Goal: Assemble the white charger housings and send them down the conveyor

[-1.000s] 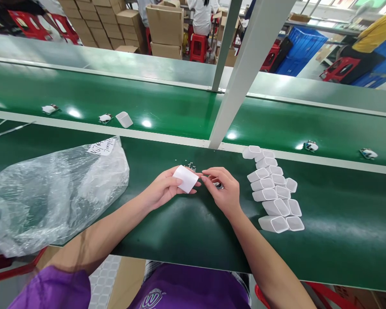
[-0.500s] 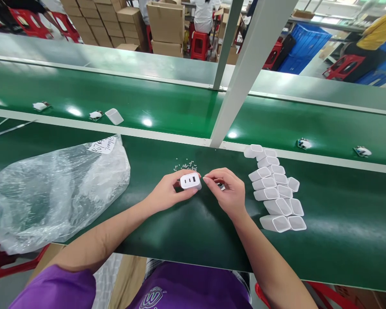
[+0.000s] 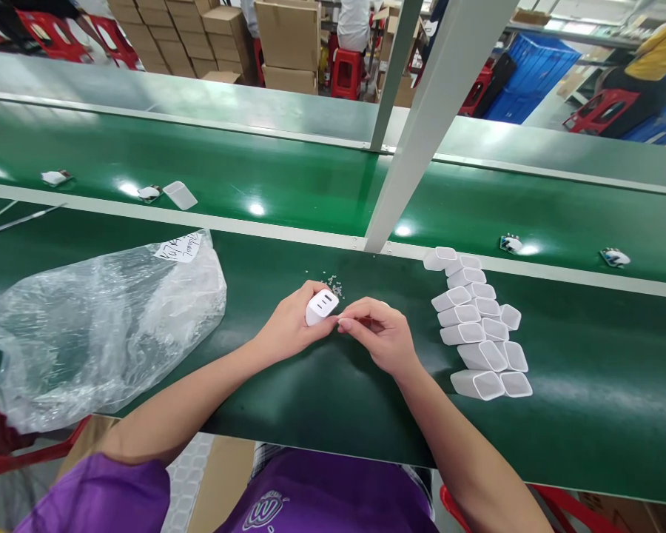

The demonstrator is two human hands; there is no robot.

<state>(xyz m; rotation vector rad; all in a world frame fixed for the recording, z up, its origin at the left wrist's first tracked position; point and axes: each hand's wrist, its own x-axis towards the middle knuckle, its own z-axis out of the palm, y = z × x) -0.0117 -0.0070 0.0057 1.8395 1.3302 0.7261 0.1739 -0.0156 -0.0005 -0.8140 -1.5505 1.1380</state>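
My left hand (image 3: 293, 322) is closed around a white charger (image 3: 321, 306), its face with the port slots tilted up and to the right. Close beside it, my right hand (image 3: 382, 332) pinches with thumb and forefinger near the charger's lower right side. Whatever sits between those fingertips is too small to make out. Just behind the charger lies a scatter of tiny clear pieces (image 3: 333, 283) on the green bench. To the right of my right hand stand several white open-ended charger shells (image 3: 471, 334) in a cluster.
A clear plastic bag (image 3: 111, 326) with a handwritten label covers the bench at left. Beyond a pale rail, a green conveyor belt (image 3: 288, 178) carries small circuit boards (image 3: 510, 243) and a white shell (image 3: 180, 195). A white post (image 3: 416, 148) rises from the rail.
My left hand has tilted the charger and shifted it slightly left. My right hand has moved left, its fingertips now near the charger's lower side. Items on the belt have drifted left.
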